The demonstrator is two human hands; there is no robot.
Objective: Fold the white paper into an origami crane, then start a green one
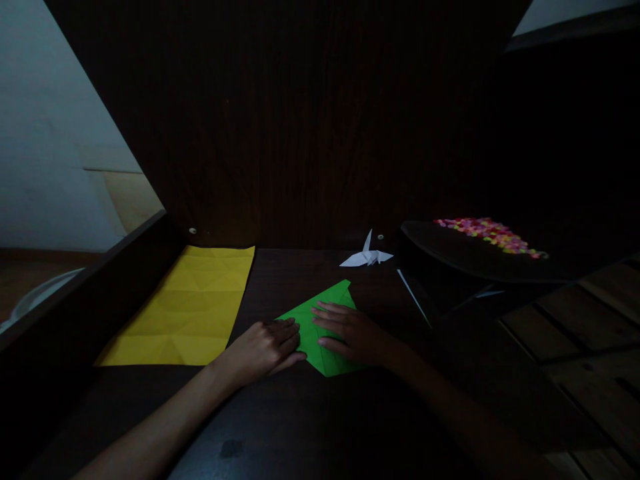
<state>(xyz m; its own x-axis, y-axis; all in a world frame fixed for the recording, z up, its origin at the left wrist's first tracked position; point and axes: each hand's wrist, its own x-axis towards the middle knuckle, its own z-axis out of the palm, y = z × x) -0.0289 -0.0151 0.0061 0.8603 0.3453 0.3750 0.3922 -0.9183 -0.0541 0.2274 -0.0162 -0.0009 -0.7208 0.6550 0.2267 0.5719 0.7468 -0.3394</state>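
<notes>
A folded green paper (325, 308) lies flat on the dark table (300, 427). My left hand (265, 347) rests palm down at the paper's left edge, fingers together, pressing on it. My right hand (350, 333) lies flat on the paper's right part with fingers spread slightly. Neither hand lifts the paper; both press it against the table.
A creased yellow sheet (190, 307) lies at the left by the table's raised side. A white paper crane (367, 257) stands behind the green paper. A dark tray (450, 250) with small colourful pieces (490, 235) sits at the right. The scene is dim.
</notes>
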